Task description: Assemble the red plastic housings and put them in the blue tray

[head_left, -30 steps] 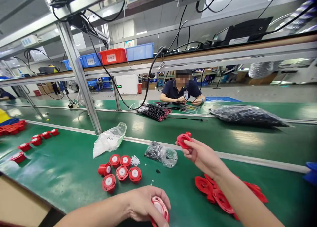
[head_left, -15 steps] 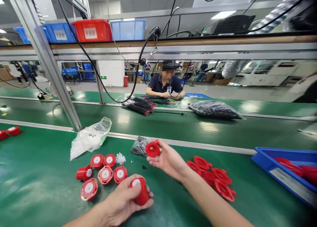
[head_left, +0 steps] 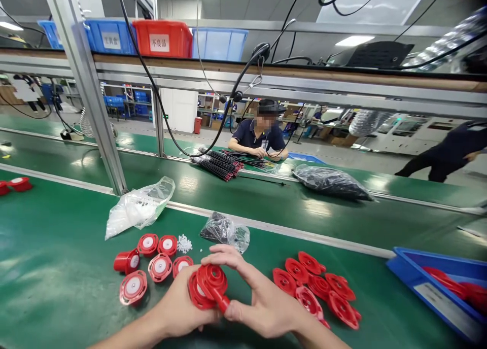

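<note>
My left hand (head_left: 177, 304) is wrapped round a red plastic housing (head_left: 195, 294) with a white disc in its face. In my right hand (head_left: 266, 304) is a red round cover (head_left: 213, 277) with a short spout, lying over the housing's face and partly hiding the disc. Thumb and fingers grip the cover by its spout and rim; whether it is seated cannot be seen. Left of my hands stand several red housings (head_left: 134, 286) with white discs, one on its side. Small white plastic pieces (head_left: 184, 244) lie in a heap behind them. Several red covers (head_left: 310, 263) lie to the right.
A clear bag of white pieces (head_left: 139, 209) and a bag of black parts (head_left: 220, 228) lie near the back rail. At right is a blue bin (head_left: 414, 273) with red parts. A metal post (head_left: 89, 95) rises at left. Opposite sits a co-worker (head_left: 253, 135) beside black cables (head_left: 218, 166).
My right hand has brought a cover from near the black-parts bag down onto the housing in my left hand. The view has shifted and tilted slightly.
</note>
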Motion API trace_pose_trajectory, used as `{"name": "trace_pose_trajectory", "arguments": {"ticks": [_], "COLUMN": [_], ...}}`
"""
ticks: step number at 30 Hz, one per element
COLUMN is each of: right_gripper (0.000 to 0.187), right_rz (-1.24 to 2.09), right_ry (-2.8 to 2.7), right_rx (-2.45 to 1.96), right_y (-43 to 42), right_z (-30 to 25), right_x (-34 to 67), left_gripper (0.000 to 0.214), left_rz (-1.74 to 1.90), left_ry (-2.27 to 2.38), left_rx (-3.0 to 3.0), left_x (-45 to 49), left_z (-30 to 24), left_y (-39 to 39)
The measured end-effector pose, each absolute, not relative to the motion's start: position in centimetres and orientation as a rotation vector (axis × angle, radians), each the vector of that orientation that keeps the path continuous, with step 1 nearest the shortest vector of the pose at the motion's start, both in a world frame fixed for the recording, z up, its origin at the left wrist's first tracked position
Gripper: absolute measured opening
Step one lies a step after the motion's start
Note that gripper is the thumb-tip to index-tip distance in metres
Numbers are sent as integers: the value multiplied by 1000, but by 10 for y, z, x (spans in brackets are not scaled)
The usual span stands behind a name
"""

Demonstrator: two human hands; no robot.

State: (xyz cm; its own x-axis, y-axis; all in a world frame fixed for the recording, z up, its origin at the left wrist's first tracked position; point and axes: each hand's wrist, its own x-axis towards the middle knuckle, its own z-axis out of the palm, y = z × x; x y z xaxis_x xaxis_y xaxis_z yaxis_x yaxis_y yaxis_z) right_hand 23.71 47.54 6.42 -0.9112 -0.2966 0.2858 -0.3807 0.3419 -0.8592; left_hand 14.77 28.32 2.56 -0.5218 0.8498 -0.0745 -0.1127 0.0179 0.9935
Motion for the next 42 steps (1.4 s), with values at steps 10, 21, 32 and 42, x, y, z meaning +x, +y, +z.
{"name": "trace_pose_trajectory", "arguments": {"ticks": [10, 21, 32, 42], "right_gripper": [67, 64, 55, 59], "right_rz": [1630, 1284, 1019, 839], "right_ry": [-2459, -2477, -2388, -2059], "right_rx": [700, 881, 1010, 779], "right_y": [464, 468, 466, 436], "right_z": [50, 55, 50, 14], "right_x": [233, 233, 229, 227], "left_gripper": [26, 28, 17, 12], "left_rz": [1694, 1681, 1664, 1635], "left_ry": [1629, 1579, 1654, 2016], "left_rx": [906, 931, 868, 899], "left_x": [146, 147, 150, 157], "left_z": [22, 19, 18, 15], "left_y": [285, 282, 280, 275]}}
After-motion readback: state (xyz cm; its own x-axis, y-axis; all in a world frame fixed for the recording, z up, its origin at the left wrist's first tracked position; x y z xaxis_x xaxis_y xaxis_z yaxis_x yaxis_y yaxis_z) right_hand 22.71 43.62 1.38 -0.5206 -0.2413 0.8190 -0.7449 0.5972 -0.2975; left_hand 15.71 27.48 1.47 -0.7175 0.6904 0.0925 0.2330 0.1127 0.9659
